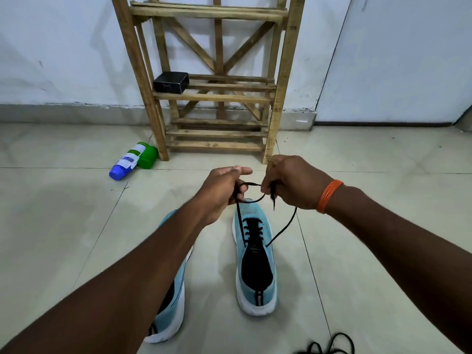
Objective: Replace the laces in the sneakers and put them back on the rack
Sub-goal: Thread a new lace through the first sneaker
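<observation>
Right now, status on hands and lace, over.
Left hand, right hand each grip black lace above laced blue sneaker. Second sneaker under left forearm. Spare lace on floor; wooden rack unobstructed.

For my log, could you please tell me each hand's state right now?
Left hand: gripping the black lace.
Right hand: pinching that lace too.

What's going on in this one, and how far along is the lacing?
A person is tying a black lace on the light-blue sneaker standing on the floor. The left hand and right hand each pinch a lace end above its toe, with a loop between them; the eyelets are threaded. The second sneaker lies beside it, partly hidden under the left forearm. Neither is on the wooden rack yet.
</observation>
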